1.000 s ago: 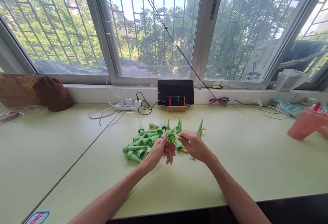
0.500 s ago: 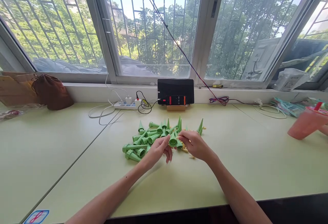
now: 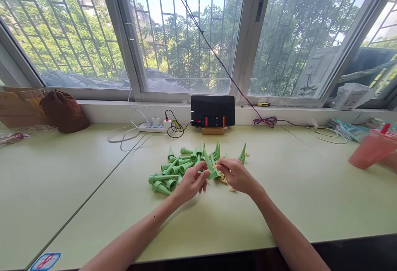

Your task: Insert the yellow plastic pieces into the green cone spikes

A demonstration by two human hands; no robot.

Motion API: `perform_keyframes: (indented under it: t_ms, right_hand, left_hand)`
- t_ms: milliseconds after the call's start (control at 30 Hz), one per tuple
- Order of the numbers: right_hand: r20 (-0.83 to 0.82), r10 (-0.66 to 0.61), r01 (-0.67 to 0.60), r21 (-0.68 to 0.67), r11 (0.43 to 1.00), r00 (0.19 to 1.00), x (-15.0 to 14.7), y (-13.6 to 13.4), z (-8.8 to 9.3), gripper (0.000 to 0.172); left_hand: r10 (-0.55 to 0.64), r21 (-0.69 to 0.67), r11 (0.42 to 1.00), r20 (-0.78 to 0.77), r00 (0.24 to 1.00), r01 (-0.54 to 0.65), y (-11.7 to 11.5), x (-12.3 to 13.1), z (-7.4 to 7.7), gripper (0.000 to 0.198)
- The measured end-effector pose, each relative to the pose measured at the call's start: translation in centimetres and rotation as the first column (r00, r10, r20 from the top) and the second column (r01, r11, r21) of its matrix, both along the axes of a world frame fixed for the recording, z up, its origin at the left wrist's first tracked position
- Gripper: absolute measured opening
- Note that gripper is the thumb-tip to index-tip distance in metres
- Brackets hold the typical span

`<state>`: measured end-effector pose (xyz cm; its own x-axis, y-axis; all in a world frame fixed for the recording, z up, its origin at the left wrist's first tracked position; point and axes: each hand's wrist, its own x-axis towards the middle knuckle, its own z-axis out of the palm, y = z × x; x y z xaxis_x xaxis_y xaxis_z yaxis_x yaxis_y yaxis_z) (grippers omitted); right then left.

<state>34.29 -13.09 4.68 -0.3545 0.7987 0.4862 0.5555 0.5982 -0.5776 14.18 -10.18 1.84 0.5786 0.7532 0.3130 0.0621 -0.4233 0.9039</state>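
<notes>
My left hand (image 3: 192,182) is closed on a green plastic watering spike (image 3: 208,161), thumb and fingertips at its side. The cone's tip points up and slightly left, with its wide capped base at the lower right. Close on the right, my right hand (image 3: 234,174) is closed in a pinch, its fingertips beside the spike. A small pale yellow piece (image 3: 215,167) shows at those fingertips; its shape is mostly hidden. Around and behind both hands lies a pile of similar green spikes (image 3: 176,169). Several yellow pieces (image 3: 223,181) lie beneath my right hand.
Behind the pile, a black tablet (image 3: 212,106) and a phone (image 3: 214,121) stand against the sill. A power strip (image 3: 151,128) with cables lies to their left. A red cup (image 3: 367,151) is at right, a brown drawstring bag (image 3: 64,110) at left.
The spike in my left hand has turned: its open base faced me before, and now its side shows with the tip upward. My left fingers have shifted; my right hand has barely moved.
</notes>
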Motion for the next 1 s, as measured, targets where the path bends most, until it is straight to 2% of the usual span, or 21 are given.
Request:
perform_keyframes:
  t_ms: [100,267,500,633,733,833,900,1000]
  right_hand:
    - [0.003,-0.005,0.005,0.002,1.0,1.0,0.0,0.0,0.0,0.026]
    - [-0.004,-0.002,0.002,-0.01,1.0,1.0,0.0,-0.1,0.0,0.026]
    - [-0.002,-0.008,0.008,-0.011,1.0,1.0,0.1,0.0,0.0,0.027]
    - [-0.004,-0.024,0.024,0.002,1.0,1.0,0.0,-0.1,0.0,0.025]
    - [-0.015,-0.043,0.043,0.02,0.999,0.999,-0.1,0.0,0.1,0.023]
    - [-0.038,-0.066,0.067,0.047,0.997,0.997,-0.2,0.0,0.3,0.022]
    - [-0.052,-0.084,0.087,0.063,0.994,0.995,-0.2,0.0,0.4,0.023]
    - [-0.062,-0.103,0.108,0.085,0.99,0.993,-0.2,0.0,0.4,0.026]
  left_hand:
    - [0.034,0.052,0.998,-0.024,0.999,-0.033,-0.2,0.1,0.3,0.034]
    - [0.078,0.244,0.968,-0.035,0.996,-0.067,-0.4,0.1,0.7,0.032]
    - [0.125,0.46,0.884,-0.074,0.989,-0.077,0.0,-0.2,0.3,0.04]
    - [0.178,0.535,0.836,-0.055,0.982,-0.122,0.0,0.0,0.2,0.042]
    - [0.225,0.523,0.835,-0.039,0.974,-0.172,-0.3,0.4,0.2,0.039]
    - [0.282,0.454,0.857,-0.019,0.959,-0.242,-0.6,0.8,0.5,0.035]
    - [0.333,0.366,0.875,0.023,0.943,-0.318,-0.7,0.9,0.8,0.034]
    - [0.378,0.147,0.912,0.064,0.924,-0.383,-0.7,0.9,1.3,0.031]
